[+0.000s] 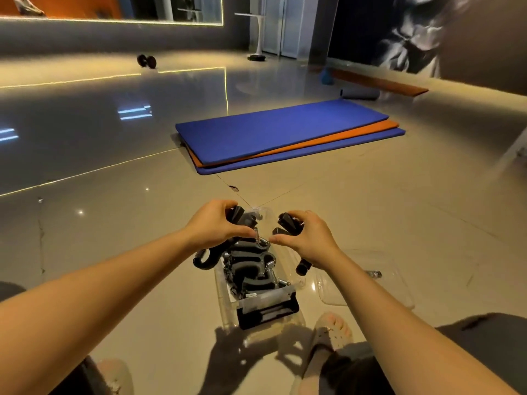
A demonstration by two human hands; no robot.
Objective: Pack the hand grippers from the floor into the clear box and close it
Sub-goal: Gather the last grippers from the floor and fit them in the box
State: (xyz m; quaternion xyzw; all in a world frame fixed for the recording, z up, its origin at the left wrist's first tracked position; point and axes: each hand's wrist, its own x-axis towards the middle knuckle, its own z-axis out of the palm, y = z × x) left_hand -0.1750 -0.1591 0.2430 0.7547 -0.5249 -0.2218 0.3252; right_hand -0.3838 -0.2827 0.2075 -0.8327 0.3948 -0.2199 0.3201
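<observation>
A clear box (225,292) stands on the floor between my knees, with several black hand grippers (253,266) packed in a row inside it. My left hand (216,226) grips a black hand gripper (242,220) over the box's far end; its lower handle (202,258) curls out below my wrist. My right hand (305,238) holds another black hand gripper (288,222), whose other handle (302,266) sticks out under the palm. Both hands nearly meet above the metal springs. The clear lid (368,283) lies flat on the floor to the right of the box.
Stacked blue and orange exercise mats (285,135) lie ahead on the shiny tiled floor. A dumbbell (147,61) rests far left by the mirror wall, a rolled grey mat (360,93) far right. My slippered foot (333,332) sits just right of the box.
</observation>
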